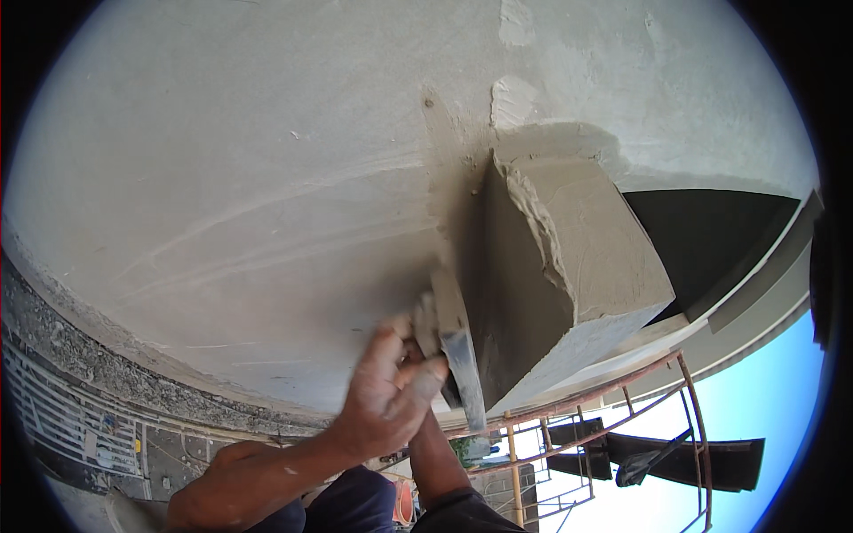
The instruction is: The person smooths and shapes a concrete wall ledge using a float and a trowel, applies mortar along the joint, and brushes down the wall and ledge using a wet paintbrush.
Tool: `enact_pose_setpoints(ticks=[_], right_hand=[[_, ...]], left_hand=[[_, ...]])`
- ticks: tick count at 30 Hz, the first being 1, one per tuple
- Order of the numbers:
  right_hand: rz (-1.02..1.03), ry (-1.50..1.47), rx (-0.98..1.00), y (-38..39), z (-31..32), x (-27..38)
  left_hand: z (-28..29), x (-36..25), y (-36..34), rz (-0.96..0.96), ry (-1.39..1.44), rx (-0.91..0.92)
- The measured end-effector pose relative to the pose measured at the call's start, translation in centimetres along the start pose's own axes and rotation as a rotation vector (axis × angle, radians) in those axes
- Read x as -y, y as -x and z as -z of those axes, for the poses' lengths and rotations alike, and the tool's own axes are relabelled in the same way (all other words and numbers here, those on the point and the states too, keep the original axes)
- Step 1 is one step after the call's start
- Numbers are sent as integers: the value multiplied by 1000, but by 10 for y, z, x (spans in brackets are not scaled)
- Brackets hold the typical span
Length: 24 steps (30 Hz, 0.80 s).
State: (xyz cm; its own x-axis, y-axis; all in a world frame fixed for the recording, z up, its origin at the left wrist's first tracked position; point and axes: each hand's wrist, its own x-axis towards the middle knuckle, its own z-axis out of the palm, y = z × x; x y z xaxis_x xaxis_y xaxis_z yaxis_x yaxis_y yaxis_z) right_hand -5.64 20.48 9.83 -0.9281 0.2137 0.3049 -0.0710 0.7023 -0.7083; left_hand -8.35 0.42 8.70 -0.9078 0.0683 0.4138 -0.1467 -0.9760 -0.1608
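My left hand [395, 382] grips a flat, plaster-smeared hand tool [458, 346], held on edge beside a boxy projection [600, 249] coated in wet grey-brown plaster, with a ragged ridge along its left edge. The tool's upper end is close to the plastered surface [267, 213]; whether it touches cannot be told. My right forearm [435, 462] rises from the lower edge behind my left hand, and the right hand itself is mostly hidden there. A damp plaster patch runs up the surface left of the projection.
Metal scaffolding [689, 417] stands at lower right, with dark panels [711, 457] against the sky. A dark recess [711, 240] lies right of the projection. A rough concrete band [107, 355] borders the lower left, above a ground area with a white slatted grille [67, 417].
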Motion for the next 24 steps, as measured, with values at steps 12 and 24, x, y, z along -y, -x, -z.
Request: enact_pose_setpoints(ticks=[12,24], right_hand=[[786,933,-20,-14,-14,35],[860,928,-75,-13,-16,27]], left_hand=[[-10,-55,-55,-276,-230,-11],[3,32,-32,-130,-337,35]])
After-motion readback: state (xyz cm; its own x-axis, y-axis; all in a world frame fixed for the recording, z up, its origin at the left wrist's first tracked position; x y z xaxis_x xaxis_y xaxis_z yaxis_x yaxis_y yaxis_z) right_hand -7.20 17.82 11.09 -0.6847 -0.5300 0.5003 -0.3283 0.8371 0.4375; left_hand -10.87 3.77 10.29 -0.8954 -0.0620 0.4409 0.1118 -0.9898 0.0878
